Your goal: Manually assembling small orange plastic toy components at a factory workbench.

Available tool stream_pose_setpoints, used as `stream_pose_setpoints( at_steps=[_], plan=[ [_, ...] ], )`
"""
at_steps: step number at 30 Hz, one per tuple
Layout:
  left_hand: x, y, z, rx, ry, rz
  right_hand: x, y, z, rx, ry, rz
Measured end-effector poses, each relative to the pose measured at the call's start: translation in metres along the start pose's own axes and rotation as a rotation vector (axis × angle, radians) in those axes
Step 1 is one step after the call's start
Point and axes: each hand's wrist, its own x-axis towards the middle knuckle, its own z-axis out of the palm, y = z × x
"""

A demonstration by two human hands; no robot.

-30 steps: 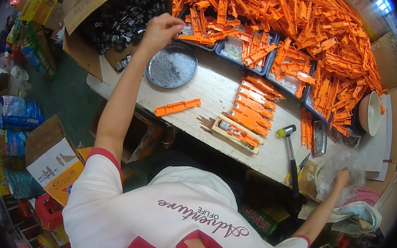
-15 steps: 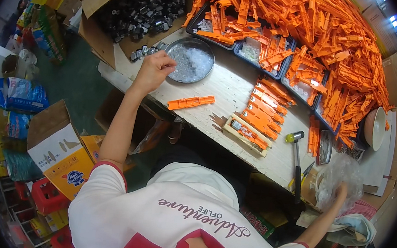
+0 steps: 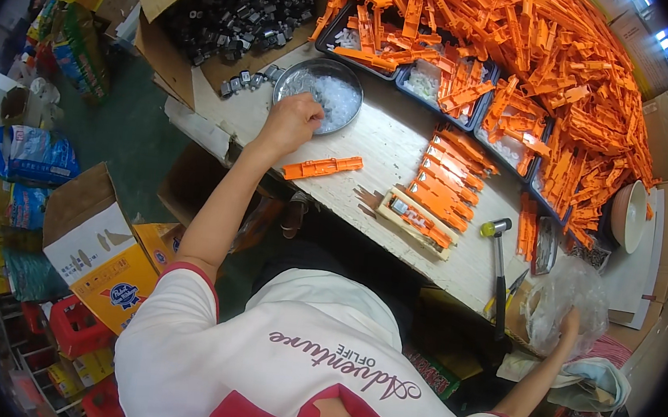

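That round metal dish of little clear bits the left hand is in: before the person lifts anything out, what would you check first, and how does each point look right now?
1. Left hand is at the round metal dish: ok, its fingers rest at the dish's near rim.
2. Clear bits are pinched in the fingers: cannot tell, the fingertips are curled under.
3. Dish sits fully on the wooden bench: ok.
4. Single orange plastic part lies flat and free beside the left hand: ok.
5. Right hand is away from the hammer: ok, it is at a clear plastic bag.
6. Wooden jig holds an orange piece: ok.
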Motion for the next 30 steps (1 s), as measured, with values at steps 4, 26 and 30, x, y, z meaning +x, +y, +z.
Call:
stream_pose_setpoints(
  at_steps=[4, 26, 30],
  plan=[
    [0.002, 0.005, -0.003, 0.006, 0.022, -0.013, -0.011, -0.005, -0.007, 0.007, 0.014, 0.050],
    [-0.012, 0.119, 0.020, -1.275, -0.307, -0.218, -0.170, -0.382, -0.124, 1.581, -0.018, -0.721],
    [-0.015, 0.134, 0.024, -1.298, -0.333, -0.191, -0.172, -0.411, -0.109, 1.704, -0.193, -0.803]
  ],
)
